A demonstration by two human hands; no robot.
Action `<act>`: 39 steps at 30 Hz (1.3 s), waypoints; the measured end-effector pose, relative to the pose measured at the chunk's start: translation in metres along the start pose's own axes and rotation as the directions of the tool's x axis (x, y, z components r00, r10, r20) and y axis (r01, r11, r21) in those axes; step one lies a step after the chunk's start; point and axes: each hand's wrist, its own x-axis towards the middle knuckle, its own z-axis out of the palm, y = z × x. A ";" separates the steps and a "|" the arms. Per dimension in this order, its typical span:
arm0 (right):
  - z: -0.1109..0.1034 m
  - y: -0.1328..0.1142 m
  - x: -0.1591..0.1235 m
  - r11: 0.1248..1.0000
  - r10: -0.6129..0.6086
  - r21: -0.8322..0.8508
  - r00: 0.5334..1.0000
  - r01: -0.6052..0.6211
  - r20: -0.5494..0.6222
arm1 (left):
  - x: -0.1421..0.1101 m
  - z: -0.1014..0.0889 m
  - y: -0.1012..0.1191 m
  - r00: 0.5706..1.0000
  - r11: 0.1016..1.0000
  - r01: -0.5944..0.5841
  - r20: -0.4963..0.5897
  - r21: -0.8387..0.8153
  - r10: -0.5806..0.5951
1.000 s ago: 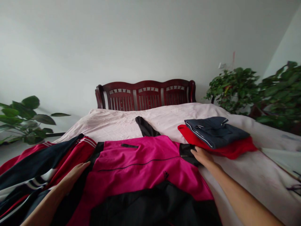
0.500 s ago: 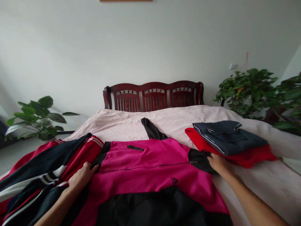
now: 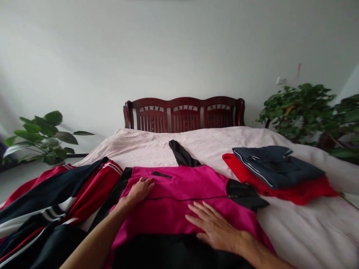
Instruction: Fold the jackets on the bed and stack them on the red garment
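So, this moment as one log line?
left hand: on magenta jacket | right hand: spread on same jacket | nearby: navy garment on red garment

- The one head-worn camera looks forward and slightly down across the pale pink bedsheet toward the carved wooden headboard.
- Closest to it, at bottom centre, are the magenta-and-black zip jacket, left hand and right hand.
- Its wide view takes in the left-side leafy plant, right-side bushy plant and, across the top, the whitish wall.
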 end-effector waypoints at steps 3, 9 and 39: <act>0.008 0.001 -0.008 0.998 -0.063 0.004 0.997 0.063 0.038 | 0.008 0.010 -0.003 0.992 0.990 0.118 -0.049 0.071 -0.115; 0.018 0.011 -0.013 0.998 -0.016 -0.057 0.991 0.008 -0.134 | 0.012 0.024 -0.009 0.970 0.960 0.236 -0.103 0.152 -0.222; 0.015 0.064 -0.026 0.690 0.694 -0.046 0.679 -0.722 -0.240 | -0.188 -0.023 -0.017 0.991 0.991 -0.127 -0.050 -0.052 0.125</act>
